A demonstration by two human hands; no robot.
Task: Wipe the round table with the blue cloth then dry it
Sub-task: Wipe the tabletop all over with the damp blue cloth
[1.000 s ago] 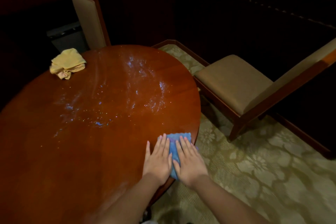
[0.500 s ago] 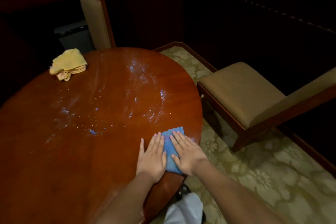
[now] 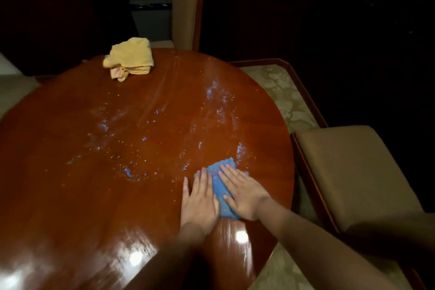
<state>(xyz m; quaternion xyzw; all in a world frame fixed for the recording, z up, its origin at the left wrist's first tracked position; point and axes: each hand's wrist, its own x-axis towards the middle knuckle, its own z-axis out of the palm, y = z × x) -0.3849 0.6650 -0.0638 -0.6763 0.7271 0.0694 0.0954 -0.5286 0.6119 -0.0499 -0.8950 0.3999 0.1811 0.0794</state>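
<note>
A round, glossy brown wooden table (image 3: 94, 183) fills most of the view, with wet droplets and streaks across its middle and right. The blue cloth (image 3: 221, 192) lies flat on the table's right side. My left hand (image 3: 200, 200) presses its left part with straight fingers. My right hand (image 3: 244, 192) lies flat on its right part, fingers pointing up and left. A crumpled yellow cloth (image 3: 130, 59) sits near the table's far edge.
A beige-cushioned wooden chair (image 3: 353, 172) stands close to the table's right edge. Another chair's upright back (image 3: 186, 4) rises behind the far edge. Patterned carpet (image 3: 289, 99) covers the floor on the right, with dark surroundings beyond.
Both hands have pushed the blue cloth away from the near right edge and farther onto the table, toward the wet patch. The camera has moved closer over the table.
</note>
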